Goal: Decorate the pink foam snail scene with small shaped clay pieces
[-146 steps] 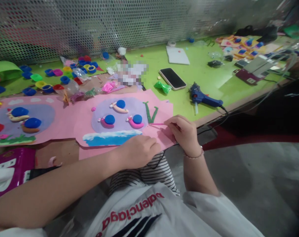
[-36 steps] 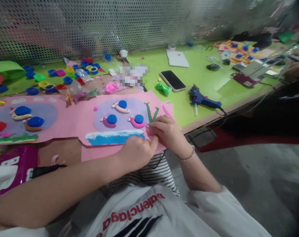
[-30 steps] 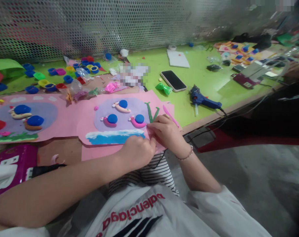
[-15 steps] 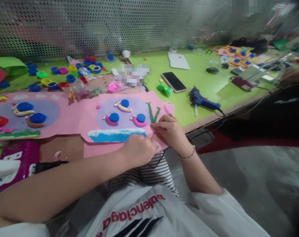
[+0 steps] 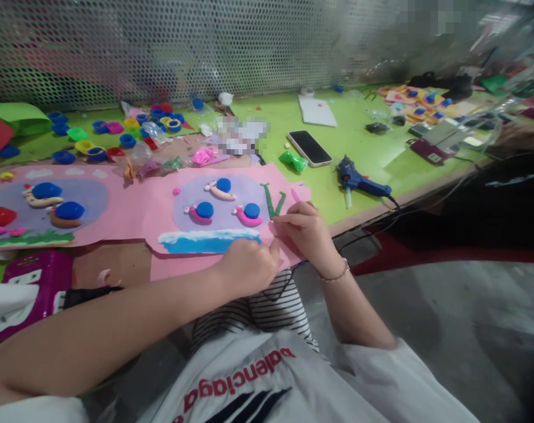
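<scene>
My right hand (image 5: 305, 234) is closed, fingertips pinched at the foot of a green clay V-shaped stem (image 5: 273, 202). A slim pink clay tool (image 5: 295, 195) sticks out past its knuckles, its other end hidden by the fingers. My left hand (image 5: 250, 265) is curled on the lower edge of the pink sheet (image 5: 152, 205), thumb toward the right hand; what it grips, if anything, is hidden. On this sheet lie clay snails (image 5: 249, 213) with blue shells on a lilac patch, above a blue and white clay strip (image 5: 209, 242).
A phone (image 5: 309, 147), a blue glue gun (image 5: 361, 181) with its cord and a green wrapped lump (image 5: 294, 160) lie right of the sheet. Several coloured cups (image 5: 128, 140) stand behind. A purple power device (image 5: 33, 288) is at left. Another person's hand (image 5: 520, 135) shows far right.
My right hand has shifted slightly, and the pink tool stands a little more upright in it. The left hand stays in place.
</scene>
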Motion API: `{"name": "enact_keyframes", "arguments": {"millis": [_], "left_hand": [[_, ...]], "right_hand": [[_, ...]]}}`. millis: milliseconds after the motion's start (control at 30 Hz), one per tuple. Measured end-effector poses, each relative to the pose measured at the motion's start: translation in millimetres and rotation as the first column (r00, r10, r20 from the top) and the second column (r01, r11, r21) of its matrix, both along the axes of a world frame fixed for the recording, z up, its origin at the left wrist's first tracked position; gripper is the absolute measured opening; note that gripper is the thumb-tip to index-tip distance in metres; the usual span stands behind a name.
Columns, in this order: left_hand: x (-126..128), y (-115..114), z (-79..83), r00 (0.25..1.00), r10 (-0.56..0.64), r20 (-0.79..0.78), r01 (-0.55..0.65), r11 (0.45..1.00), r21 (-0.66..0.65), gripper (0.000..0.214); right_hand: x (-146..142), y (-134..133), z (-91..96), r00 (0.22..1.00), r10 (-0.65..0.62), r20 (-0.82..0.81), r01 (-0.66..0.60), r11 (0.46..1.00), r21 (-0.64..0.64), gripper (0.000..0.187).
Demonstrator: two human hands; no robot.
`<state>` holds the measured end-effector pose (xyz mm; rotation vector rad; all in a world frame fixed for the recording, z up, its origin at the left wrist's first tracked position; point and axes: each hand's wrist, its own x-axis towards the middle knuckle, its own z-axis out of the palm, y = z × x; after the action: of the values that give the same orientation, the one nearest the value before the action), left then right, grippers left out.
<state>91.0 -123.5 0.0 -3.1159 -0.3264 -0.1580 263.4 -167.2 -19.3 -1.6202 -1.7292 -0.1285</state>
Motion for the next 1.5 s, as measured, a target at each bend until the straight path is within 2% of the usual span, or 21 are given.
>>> {"name": "enact_keyframes", "arguments": {"millis": [200,267,367,467,667,767,833,900,967,1067,1133,1233,1300,1400,1500], "left_hand": [[1,0,-1.3,1.0,-0.006,0.008,0.007,1.0,-0.007,0.041],[0,0,-2.0,1.0,-0.005,0.007,0.005,1.0,-0.005,0.042],[0,0,-2.2,1.0,-0.009,0.003,0.009,1.0,-0.004,0.044],[1,0,-1.9,1.0,-0.011,0.003,0.011,1.0,0.0,0.045],[-1,-1,-3.2,1.0,0.003,-0.011,-0.003,1.0,0.007,0.044],[-3,-3,4.1,1.0,-0.008,-0.001,0.008,1.0,0.017,0.038],[-2,-1,16.0,1.0,-0.001,0.013,0.0,0.999,0.037,0.032],[-1,8,32.0,0.996,0.086,0.032,-0.088,0.993,0.075,0.028],[-3,25,48.0,0.969,0.244,0.034,-0.246,0.964,0.099,0.028],[-17,63,63.2,0.848,0.517,0.113,-0.528,0.843,0.101,0.027],[-34,89,63.5,0.806,0.579,0.125,-0.59,0.804,0.08,0.035],[-65,115,50.2,0.704,0.694,0.154,-0.706,0.707,0.044,0.04],[-80,122,36.8,0.676,0.716,0.177,-0.728,0.686,0.002,0.039],[-91,124,19.4,0.627,0.746,0.224,-0.756,0.652,-0.055,0.038],[-90,124,10.0,0.626,0.735,0.259,-0.742,0.664,-0.091,0.038]], "right_hand": [[0,0,-0.5,1.0,0.016,-0.023,-0.018,0.995,-0.093,0.013],[-1,-1,1.9,0.993,0.009,-0.119,-0.018,0.997,-0.078,0.013],[0,-4,7.5,0.958,-0.05,-0.283,0.048,0.999,-0.013,0.012],[0,-6,11.9,0.931,-0.056,-0.362,0.07,0.997,0.023,0.009],[0,-8,15.6,0.829,-0.049,-0.557,0.016,0.998,-0.065,0.008],[0,-6,30.1,0.855,0.054,-0.515,-0.08,0.996,-0.029,0.006],[0,-1,47.0,0.897,0.138,-0.421,-0.15,0.989,0.005,0.006],[-2,10,65.9,0.924,0.209,-0.321,-0.21,0.977,0.031,0.006],[-6,27,81.9,0.928,0.279,-0.246,-0.281,0.959,0.027,0.004],[-13,66,93.7,0.887,0.381,-0.26,-0.403,0.915,-0.034,0.001],[-18,97,92.6,0.838,0.434,-0.331,-0.489,0.866,-0.101,0.006],[-23,134,82.0,0.744,0.475,-0.469,-0.603,0.781,-0.165,0.006],[-23,146,72.7,0.688,0.424,-0.589,-0.631,0.75,-0.197,0.009],[-18,147,60.7,0.6,0.294,-0.744,-0.652,0.719,-0.241,0.012],[-14,142,53.8,0.524,0.2,-0.828,-0.658,0.712,-0.245,0.014]]}}
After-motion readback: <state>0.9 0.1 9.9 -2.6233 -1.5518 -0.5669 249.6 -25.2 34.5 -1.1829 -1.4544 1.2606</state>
